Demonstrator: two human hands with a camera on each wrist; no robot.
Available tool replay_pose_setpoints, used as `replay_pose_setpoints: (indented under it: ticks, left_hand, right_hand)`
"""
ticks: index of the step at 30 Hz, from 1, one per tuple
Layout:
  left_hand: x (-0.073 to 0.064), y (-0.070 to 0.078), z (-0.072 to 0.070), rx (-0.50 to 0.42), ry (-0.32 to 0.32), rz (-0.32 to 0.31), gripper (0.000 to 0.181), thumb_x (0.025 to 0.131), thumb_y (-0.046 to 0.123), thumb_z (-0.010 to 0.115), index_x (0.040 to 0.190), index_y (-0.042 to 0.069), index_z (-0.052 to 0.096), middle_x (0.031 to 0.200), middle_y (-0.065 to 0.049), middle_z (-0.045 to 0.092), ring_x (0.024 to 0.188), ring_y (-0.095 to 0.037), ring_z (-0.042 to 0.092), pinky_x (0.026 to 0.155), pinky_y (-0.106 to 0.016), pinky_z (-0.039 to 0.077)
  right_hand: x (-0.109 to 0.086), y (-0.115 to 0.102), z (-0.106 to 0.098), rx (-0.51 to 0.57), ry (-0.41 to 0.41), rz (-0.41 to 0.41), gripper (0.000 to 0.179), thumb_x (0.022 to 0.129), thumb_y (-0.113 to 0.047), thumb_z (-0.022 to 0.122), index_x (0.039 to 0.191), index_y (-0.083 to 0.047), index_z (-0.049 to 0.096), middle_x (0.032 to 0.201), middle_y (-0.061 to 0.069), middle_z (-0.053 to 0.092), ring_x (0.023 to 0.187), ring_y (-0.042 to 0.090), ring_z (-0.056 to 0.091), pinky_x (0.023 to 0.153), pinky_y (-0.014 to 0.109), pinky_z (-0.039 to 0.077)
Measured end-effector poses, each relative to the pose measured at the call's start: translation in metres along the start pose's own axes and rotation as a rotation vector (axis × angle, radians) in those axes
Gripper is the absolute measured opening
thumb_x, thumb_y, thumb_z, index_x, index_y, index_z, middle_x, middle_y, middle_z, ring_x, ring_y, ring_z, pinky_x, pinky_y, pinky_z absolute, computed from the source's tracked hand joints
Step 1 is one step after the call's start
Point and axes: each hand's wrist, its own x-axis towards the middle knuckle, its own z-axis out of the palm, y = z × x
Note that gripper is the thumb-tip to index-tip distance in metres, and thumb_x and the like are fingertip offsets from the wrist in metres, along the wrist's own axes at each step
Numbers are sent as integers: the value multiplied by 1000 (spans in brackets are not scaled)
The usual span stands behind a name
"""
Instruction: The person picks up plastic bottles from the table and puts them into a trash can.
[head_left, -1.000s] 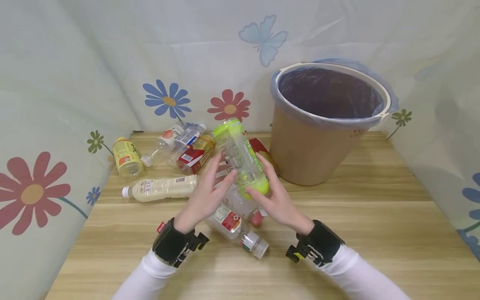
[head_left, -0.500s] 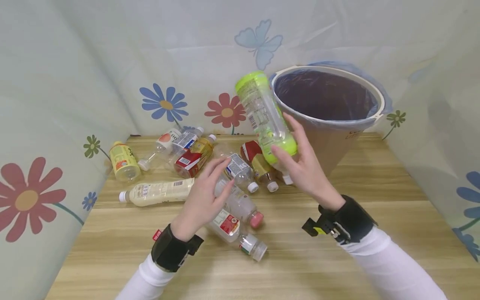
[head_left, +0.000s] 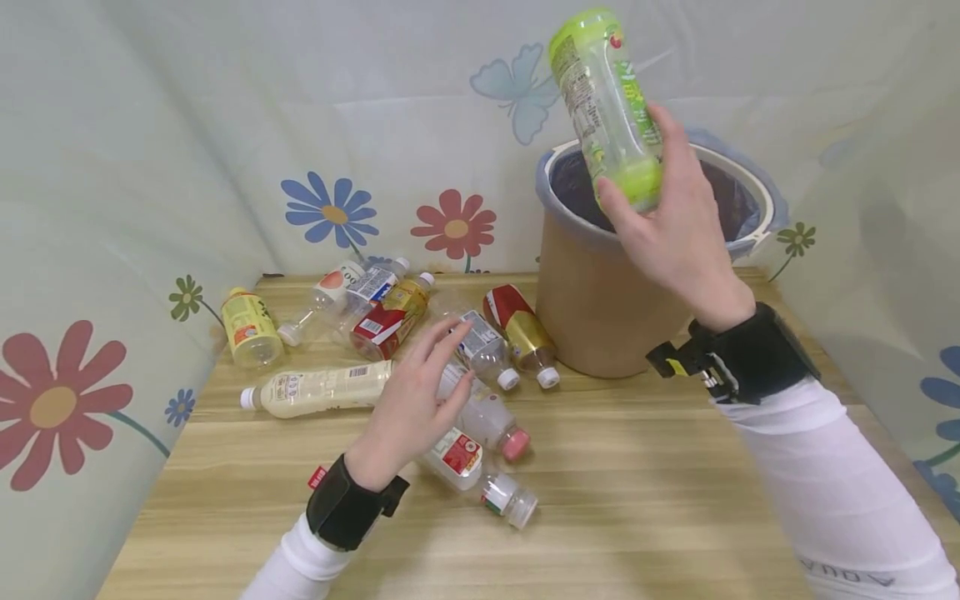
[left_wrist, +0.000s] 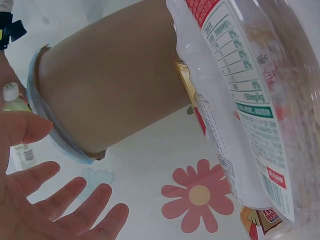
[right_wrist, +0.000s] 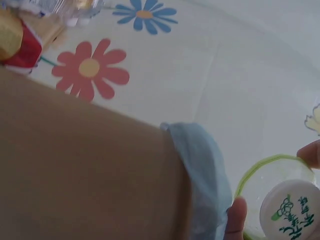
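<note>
My right hand [head_left: 686, 229] grips a clear plastic bottle [head_left: 606, 108] with a lime-green label, held tilted over the near rim of the lined bin [head_left: 592, 300]. In the right wrist view the bottle's white cap [right_wrist: 290, 210] points toward the camera, a thumb and fingertip at its sides. My left hand [head_left: 408, 400] hovers over the bottles with fingers spread and holds nothing. Below it lie a clear bottle with a pink cap [head_left: 487, 412] and one with a red-and-white label [head_left: 459, 457], both partly hidden by the hand.
Left on the wooden table [head_left: 637, 500] lie a cream bottle [head_left: 322, 389], a yellow-labelled bottle [head_left: 250, 325] and several others in a pile. A red-and-gold bottle [head_left: 521, 329] lies beside the bin's base. A flowered curtain [head_left: 420, 108] stands behind.
Both hands held the green-labelled bottle at first. The left hand let go and stayed over the pile, while the right lifted the bottle up and right to the bin.
</note>
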Motion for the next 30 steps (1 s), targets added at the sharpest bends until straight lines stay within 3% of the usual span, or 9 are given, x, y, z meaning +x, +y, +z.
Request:
replay_pose_setpoints:
  ticks: [4, 8, 12, 23, 30]
  left_hand:
    - [-1, 0, 0, 2, 2, 3, 61, 89, 20, 62, 145, 14, 38, 144, -9, 40, 126, -24, 44, 102, -43, 41]
    - [-2, -1, 0, 4, -10, -4, 61, 89, 19, 62, 145, 13, 38, 145, -9, 39, 128, -24, 42, 103, -44, 40]
    - [-3, 0, 0, 10, -25, -10, 61, 89, 19, 61, 145, 12, 38, 146, -9, 39, 130, -23, 40, 104, -44, 39]
    - [-6, -3, 2, 32, -12, 10, 61, 88, 21, 62, 144, 12, 39, 143, -11, 41, 129, -22, 40, 102, -45, 40]
    - [-7, -3, 3, 28, -22, 3, 61, 88, 20, 62, 144, 12, 40, 143, -12, 41, 129, -24, 41, 102, -47, 40]
  right_hand:
    - [10, 6, -1, -136, -29, 59, 72, 89, -39, 54, 150, -23, 19, 126, 23, 44, 92, 34, 47, 64, 46, 40]
    - [16, 16, 3, -289, -115, 91, 73, 90, -42, 51, 151, -21, 16, 123, 28, 42, 85, 40, 50, 61, 54, 43]
    - [20, 23, 6, -385, -205, 111, 72, 91, -42, 50, 151, -16, 19, 116, 29, 43, 82, 42, 49, 56, 54, 42]
    - [26, 34, 0, -422, -395, 287, 76, 90, -42, 45, 151, -8, 14, 114, 30, 42, 91, 46, 46, 68, 61, 41]
    - [26, 38, -3, -373, -473, 307, 75, 92, -44, 40, 150, -4, 14, 121, 29, 41, 98, 44, 44, 72, 55, 40]
